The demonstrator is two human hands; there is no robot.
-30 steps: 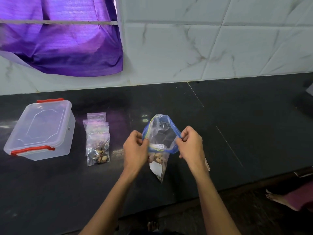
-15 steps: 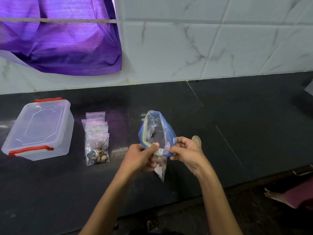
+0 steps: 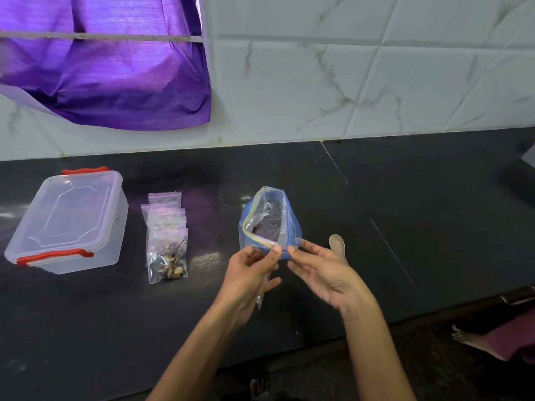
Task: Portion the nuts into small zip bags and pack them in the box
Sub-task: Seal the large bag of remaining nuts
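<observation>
A large clear zip bag [image 3: 270, 219] with a blue and yellow seal stands open above the black counter, its mouth gaping toward me. My left hand [image 3: 249, 276] pinches the near rim of the bag between thumb and fingers. My right hand [image 3: 321, 270] is palm up beside it, fingertips touching the same rim. The nuts in the bag are hidden behind my hands. A pile of small zip bags [image 3: 166, 230] lies to the left, the nearest one holding nuts [image 3: 170, 266]. A clear plastic box [image 3: 69, 221] with red clips, lid closed, sits at far left.
The black counter [image 3: 405, 212] meets a white tiled wall [image 3: 347, 82] behind. A purple cloth [image 3: 110, 68] hangs at upper left. A pale wooden spoon tip [image 3: 337, 244] shows behind my right hand. Another person's foot [image 3: 469, 341] is at lower right below the counter edge.
Both hands moved from the sides of the bag mouth to its near rim, close together. My right hand turned palm up and the bag mouth tipped toward me.
</observation>
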